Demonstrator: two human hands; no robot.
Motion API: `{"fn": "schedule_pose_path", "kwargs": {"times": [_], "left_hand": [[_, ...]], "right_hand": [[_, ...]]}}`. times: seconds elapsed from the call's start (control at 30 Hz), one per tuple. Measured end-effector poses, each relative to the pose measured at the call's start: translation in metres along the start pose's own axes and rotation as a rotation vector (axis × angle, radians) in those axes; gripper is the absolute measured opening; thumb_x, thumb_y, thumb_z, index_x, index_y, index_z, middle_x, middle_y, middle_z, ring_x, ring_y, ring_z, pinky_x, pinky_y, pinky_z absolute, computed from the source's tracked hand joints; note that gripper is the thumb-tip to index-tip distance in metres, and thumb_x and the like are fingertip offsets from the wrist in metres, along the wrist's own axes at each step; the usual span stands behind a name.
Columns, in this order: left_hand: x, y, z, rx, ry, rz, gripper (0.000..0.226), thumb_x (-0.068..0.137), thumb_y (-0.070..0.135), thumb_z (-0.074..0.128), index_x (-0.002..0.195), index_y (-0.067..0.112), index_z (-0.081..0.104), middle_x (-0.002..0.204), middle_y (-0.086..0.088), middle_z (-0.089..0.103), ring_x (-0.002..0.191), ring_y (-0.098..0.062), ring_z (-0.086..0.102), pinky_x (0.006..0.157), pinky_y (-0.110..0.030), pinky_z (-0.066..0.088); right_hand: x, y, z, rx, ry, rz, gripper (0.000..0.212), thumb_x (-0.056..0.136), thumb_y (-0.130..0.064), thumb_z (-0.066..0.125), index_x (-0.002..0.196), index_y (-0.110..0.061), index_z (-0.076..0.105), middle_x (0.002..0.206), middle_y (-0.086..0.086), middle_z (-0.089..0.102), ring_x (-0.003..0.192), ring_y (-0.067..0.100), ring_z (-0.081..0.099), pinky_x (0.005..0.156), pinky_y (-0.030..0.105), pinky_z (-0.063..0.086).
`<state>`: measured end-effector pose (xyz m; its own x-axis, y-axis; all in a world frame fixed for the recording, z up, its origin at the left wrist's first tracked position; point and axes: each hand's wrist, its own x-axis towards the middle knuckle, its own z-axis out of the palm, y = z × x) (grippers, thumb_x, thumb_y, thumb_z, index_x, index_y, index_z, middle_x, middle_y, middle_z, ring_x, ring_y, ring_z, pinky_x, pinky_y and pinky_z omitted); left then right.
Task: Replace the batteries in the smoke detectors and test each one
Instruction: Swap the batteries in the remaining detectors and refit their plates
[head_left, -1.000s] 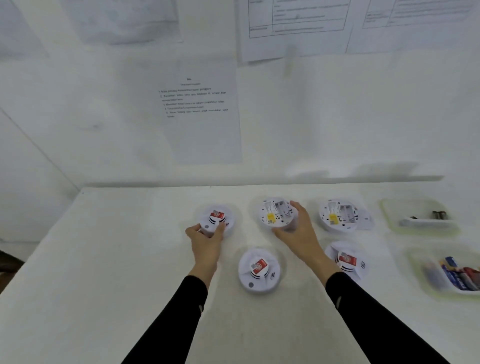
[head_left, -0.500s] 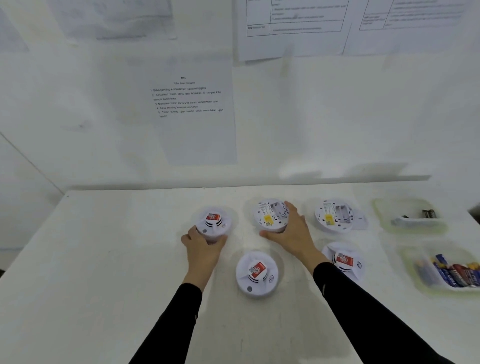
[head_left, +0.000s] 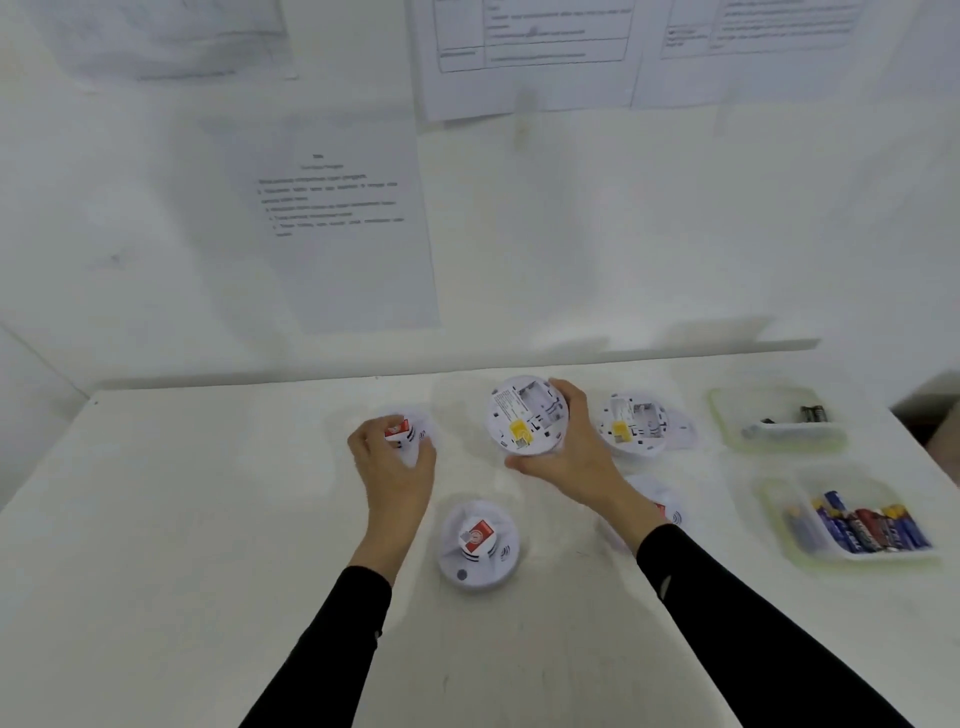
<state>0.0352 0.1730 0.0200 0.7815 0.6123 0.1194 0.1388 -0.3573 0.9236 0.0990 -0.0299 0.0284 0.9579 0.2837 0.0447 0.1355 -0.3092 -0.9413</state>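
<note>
1. My right hand (head_left: 566, 460) grips the open-backed smoke detector (head_left: 524, 415), tilted, its underside facing me, beyond the near detector (head_left: 478, 548).
2. My left hand (head_left: 396, 470) curls around the red-labelled smoke detector (head_left: 408, 435), beyond and left of the near detector.

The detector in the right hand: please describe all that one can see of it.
The detector is a round white disc, plastic by its look. It is tilted, its back face turned to the camera. That face shows a recess, seemingly empty, a yellow sticker and small print too blurred to read. The right hand grips its rim, thumb at the near edge, fingers on the right side.
</note>
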Motion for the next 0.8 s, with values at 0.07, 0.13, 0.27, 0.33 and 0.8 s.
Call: {"fn": "schedule_pose_path", "kwargs": {"times": [0.07,0.13,0.27,0.33,0.8], "left_hand": [[-0.008,0.025,0.018,-0.157,-0.104,-0.038,0.022,0.096,0.016,0.062,0.115,0.021,0.053,0.125,0.001,0.046,0.107,-0.021,0.059,0.078,-0.013,0.045],[-0.019,0.051,0.040,-0.412,-0.314,-0.219,0.020,0.102,0.024,0.053,0.120,0.017,0.056,0.126,-0.005,0.058,0.109,-0.022,0.064,0.084,-0.021,0.052],[-0.049,0.091,0.082,-0.741,-0.748,-0.451,0.044,0.104,0.046,0.036,0.124,0.016,0.062,0.120,-0.009,0.066,0.105,-0.023,0.065,0.098,-0.042,0.053],[-0.066,0.103,0.104,-0.827,-0.833,-0.485,0.054,0.103,0.052,0.030,0.128,0.016,0.062,0.127,-0.017,0.065,0.113,-0.029,0.059,0.107,-0.053,0.045],[-0.110,0.143,0.208,-0.892,-0.659,-0.552,0.058,0.100,0.057,0.030,0.127,0.015,0.059,0.119,-0.016,0.071,0.109,-0.037,0.068,0.074,-0.041,0.062]], "right_hand": [[-0.009,-0.008,-0.018,-0.010,-0.007,-0.047,0.099,0.060,-0.014,0.090,0.134,-0.029,0.027,0.125,-0.022,0.044,0.115,-0.008,0.047,0.087,0.013,0.045],[-0.018,-0.012,-0.039,-0.021,-0.014,-0.090,0.100,0.060,-0.015,0.090,0.136,-0.029,0.027,0.129,-0.021,0.044,0.120,-0.003,0.047,0.092,0.016,0.046],[-0.032,-0.015,-0.085,0.013,0.005,-0.075,0.100,0.059,-0.016,0.091,0.133,-0.033,0.027,0.124,-0.029,0.047,0.117,-0.004,0.051,0.092,0.020,0.047],[-0.035,-0.012,-0.109,0.034,0.016,-0.057,0.100,0.058,-0.020,0.091,0.132,-0.037,0.027,0.128,-0.022,0.048,0.118,-0.001,0.052,0.094,0.024,0.048],[0.020,0.069,-0.305,-0.610,-0.069,0.250,0.029,0.097,-0.011,0.049,0.122,-0.015,0.064,0.133,0.004,0.058,0.124,0.021,0.052,0.099,0.024,0.038]]}}
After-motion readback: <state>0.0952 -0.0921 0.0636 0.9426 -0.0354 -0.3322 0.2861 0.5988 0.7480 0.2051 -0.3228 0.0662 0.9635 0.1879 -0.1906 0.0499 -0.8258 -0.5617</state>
